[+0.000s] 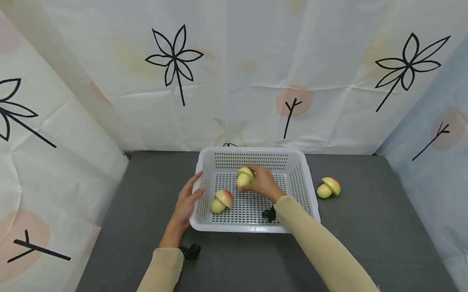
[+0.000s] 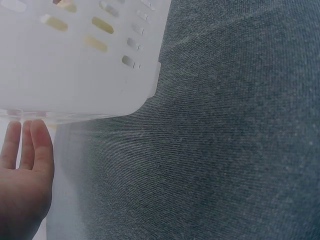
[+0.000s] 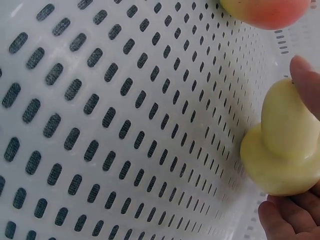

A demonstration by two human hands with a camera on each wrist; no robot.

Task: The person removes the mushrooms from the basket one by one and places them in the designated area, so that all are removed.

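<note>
Inside the white perforated basket (image 1: pixel 256 228), my right hand (image 1: pixel 264 182) grips a toy mushroom (image 1: pixel 244 177) with a pale yellow stem. In the right wrist view the mushroom (image 3: pixel 290 135) shows its stem and the underside of its cap, thumb on the stem side and fingers curled at the cap. My left hand (image 1: pixel 184 207) is at the basket's left side, fingertips right at the rim. The left wrist view shows that hand's straight fingers (image 2: pixel 42 145) against the basket's edge. A second toy mushroom (image 1: pixel 222 200), with a red and yellow cap, lies in the basket's left part.
A third toy mushroom (image 1: pixel 328 187) lies on the dark grey cloth table (image 1: pixel 362 227), right of the basket. Patterned white curtains (image 1: pixel 245 73) stand behind the table and at both sides. Dark wrist straps with cameras (image 1: pixel 191 252) sit on both wrists.
</note>
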